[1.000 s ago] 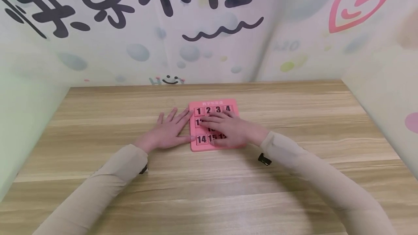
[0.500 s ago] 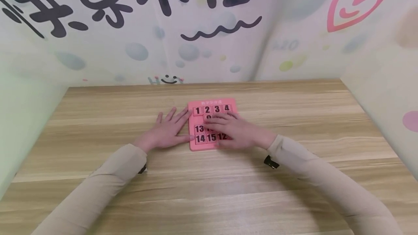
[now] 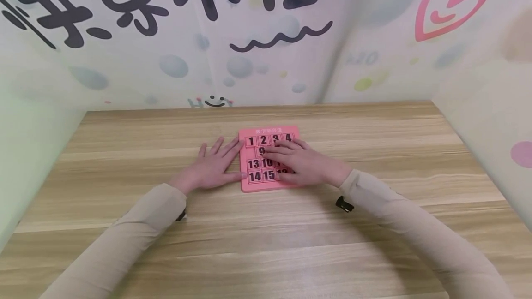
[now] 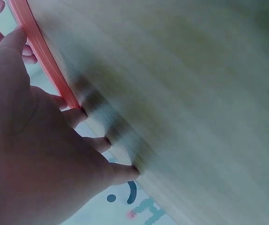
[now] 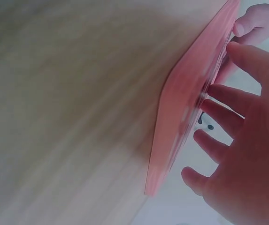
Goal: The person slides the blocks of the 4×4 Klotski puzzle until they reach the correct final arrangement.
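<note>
A pink sliding number puzzle lies flat on the table, with black-numbered tiles in rows. My left hand rests beside it with fingers spread; its thumb and index finger touch the puzzle's left edge. Across the puzzle's right half stretches my right hand, its fingers nearly straight and reaching over the tiles. Near those fingertips, the 9 tile sits between the first and second columns of the second row. Below it is the 13 tile. Several tiles at the right are hidden under the hand.
The puzzle lies on a wood-grain table, toward its back. Behind stands a white wall with large dark characters, bubbles and a pink heart. Pale side walls close off both sides. A small black device hangs at the right wrist.
First the 13 tile moved down from the second row to the third at the left; then the 9 tile shifted left. The right hand moved slightly rightward overall. The left hand stayed in place.
</note>
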{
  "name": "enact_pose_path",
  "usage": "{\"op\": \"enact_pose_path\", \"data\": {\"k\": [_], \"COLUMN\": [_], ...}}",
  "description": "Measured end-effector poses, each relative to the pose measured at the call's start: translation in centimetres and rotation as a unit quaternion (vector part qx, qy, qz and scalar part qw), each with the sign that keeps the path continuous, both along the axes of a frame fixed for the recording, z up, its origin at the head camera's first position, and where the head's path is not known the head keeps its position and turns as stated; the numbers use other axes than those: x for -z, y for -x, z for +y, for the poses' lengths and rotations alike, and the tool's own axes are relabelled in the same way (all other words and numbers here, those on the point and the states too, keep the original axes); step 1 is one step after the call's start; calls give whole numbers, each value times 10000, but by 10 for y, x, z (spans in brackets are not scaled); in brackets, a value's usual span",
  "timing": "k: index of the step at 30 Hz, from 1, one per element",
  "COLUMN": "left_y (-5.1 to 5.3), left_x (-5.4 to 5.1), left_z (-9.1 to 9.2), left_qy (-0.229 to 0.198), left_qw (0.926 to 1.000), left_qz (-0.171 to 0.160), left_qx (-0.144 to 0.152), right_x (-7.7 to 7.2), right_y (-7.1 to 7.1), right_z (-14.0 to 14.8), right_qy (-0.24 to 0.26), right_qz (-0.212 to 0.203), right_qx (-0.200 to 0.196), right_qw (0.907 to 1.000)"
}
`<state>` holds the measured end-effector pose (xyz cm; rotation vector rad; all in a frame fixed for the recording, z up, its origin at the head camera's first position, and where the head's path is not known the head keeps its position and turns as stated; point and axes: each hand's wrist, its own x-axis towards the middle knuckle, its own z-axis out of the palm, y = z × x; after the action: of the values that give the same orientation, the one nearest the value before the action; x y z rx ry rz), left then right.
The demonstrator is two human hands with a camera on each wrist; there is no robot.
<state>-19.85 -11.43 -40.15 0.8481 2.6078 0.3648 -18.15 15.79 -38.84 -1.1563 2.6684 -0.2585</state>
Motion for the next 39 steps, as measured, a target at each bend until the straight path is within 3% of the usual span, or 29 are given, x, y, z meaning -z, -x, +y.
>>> {"op": "enact_pose_path", "data": {"k": [16, 24, 32, 39], "left_y": [-1, 0, 0, 0], "left_x": [-2, -1, 0, 1], "left_z": [0, 0, 0, 0], "left_qy": [5, 11, -5, 17], "left_qw": [10000, 10000, 10000, 10000], "left_qz": [-22, 13, 22, 9], "left_qx": [2, -2, 8, -12], "right_x": [0, -2, -8, -3], "right_y": [5, 7, 9, 7], "right_z": [-14, 1, 24, 31], "right_qy": [63, 331, 543, 385], "right_qz": [-206, -225, 19, -18], "right_qx": [-244, 12, 317, 246], "right_qw": [9995, 9992, 9980, 9990]}}
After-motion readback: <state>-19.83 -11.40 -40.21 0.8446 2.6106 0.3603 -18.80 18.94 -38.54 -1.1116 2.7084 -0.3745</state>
